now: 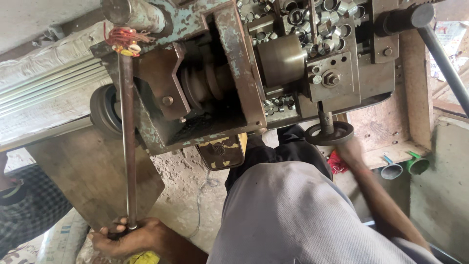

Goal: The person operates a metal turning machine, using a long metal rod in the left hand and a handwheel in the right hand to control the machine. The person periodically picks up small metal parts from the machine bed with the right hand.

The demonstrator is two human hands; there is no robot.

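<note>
The left hand (128, 238), near and low on the left, has its grip clenched around the near end of a long steel rod (128, 142), which runs far up into the worn green-grey lathe (229, 63) beside a red thread tied at its head. On the right, the right hand (349, 151) reaches to the small black handwheel (330, 133); whether its grip closes on the wheel I cannot tell. Cut metal rings (322, 19) lie heaped on the far machine bed.
</note>
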